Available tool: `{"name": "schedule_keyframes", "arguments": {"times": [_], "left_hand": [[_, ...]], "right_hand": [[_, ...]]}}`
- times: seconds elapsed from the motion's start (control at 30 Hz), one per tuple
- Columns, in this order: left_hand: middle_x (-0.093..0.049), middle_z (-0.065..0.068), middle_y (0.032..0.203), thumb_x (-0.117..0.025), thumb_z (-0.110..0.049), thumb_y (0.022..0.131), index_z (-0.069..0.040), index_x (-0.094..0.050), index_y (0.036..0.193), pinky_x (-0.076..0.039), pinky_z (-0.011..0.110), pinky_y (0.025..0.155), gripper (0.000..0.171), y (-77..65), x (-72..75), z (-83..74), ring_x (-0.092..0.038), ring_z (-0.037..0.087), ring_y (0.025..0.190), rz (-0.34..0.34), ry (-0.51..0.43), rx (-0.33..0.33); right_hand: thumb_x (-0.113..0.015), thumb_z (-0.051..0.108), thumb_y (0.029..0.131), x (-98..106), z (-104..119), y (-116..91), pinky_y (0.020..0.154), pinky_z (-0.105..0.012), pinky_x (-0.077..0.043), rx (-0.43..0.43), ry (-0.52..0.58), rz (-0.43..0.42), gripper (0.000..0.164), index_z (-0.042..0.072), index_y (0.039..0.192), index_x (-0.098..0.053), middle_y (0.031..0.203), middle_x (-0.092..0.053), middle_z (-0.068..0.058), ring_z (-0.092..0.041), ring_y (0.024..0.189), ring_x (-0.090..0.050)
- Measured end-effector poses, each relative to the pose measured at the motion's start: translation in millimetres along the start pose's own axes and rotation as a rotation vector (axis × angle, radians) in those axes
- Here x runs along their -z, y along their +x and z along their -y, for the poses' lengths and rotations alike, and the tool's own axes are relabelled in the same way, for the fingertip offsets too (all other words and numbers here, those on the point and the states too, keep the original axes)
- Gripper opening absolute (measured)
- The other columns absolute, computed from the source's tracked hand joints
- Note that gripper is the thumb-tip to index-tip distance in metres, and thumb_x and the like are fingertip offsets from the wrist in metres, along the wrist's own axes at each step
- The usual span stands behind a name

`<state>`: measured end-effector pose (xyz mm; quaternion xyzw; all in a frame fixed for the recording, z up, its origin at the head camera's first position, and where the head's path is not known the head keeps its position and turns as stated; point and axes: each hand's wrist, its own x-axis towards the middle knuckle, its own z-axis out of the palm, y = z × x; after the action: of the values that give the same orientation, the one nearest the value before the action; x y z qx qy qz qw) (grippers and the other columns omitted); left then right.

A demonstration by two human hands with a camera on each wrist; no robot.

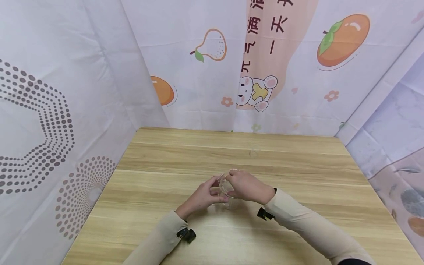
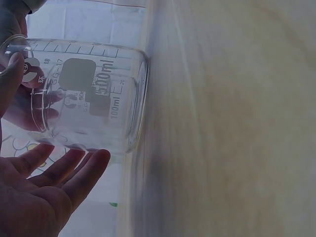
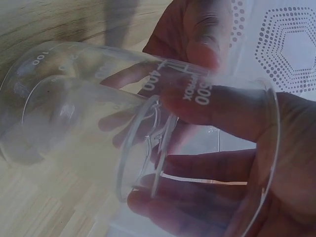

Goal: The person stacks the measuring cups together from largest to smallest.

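Between the two hands is a large clear glass beaker point(image 2: 129, 94) with white volume marks, its base right at the tabletop in the left wrist view. A smaller glass beaker point(image 3: 74, 116) sits inside it, rim toward the large one's mouth. My left hand point(image 1: 200, 197) holds the large beaker from the side, fingers along one wall and thumb on the other. Reaching through the mouth, my right hand point(image 1: 246, 186) pinches the small beaker's rim point(image 3: 129, 160), with fingers and thumb seen through the glass.
A wood-grain table point(image 1: 159, 154) extends around the hands. Toward its back lies a faint clear round item point(image 1: 253, 152). Printed white curtains point(image 1: 185, 92) hang along the back and the left side. Black straps with small devices point(image 1: 187, 234) are on both wrists.
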<state>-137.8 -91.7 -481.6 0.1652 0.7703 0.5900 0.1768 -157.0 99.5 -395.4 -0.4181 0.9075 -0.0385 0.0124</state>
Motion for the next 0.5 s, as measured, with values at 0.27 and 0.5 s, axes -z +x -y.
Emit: {"name": "schedule_keyframes", "arguments": {"times": [0.27,0.5], "left_hand": [[-0.055,0.011,0.135,-0.078,-0.03,0.083,-0.017,-0.036,0.149,-0.047,0.046,0.107,0.079,1.3,0.6,2.3,-0.058,0.03,0.125,0.008,0.0,-0.007],[-0.056,0.009,0.135,-0.078,-0.033,0.082,-0.02,-0.036,0.15,-0.048,0.044,0.107,0.081,2.4,0.8,3.8,-0.057,0.028,0.126,0.005,0.014,-0.012]], "right_hand": [[-0.083,0.026,0.076,-0.8,0.9,1.7,0.075,-0.035,-0.057,-0.017,0.005,0.007,0.033,0.005,0.099,-0.07,0.094,-0.067,-0.006,-0.021,0.085,-0.065],[-0.083,0.028,0.076,0.6,3.6,3.5,0.065,-0.031,-0.054,-0.054,-0.048,0.055,0.029,0.004,0.089,-0.071,0.083,-0.062,-0.003,-0.016,0.072,-0.057]]}}
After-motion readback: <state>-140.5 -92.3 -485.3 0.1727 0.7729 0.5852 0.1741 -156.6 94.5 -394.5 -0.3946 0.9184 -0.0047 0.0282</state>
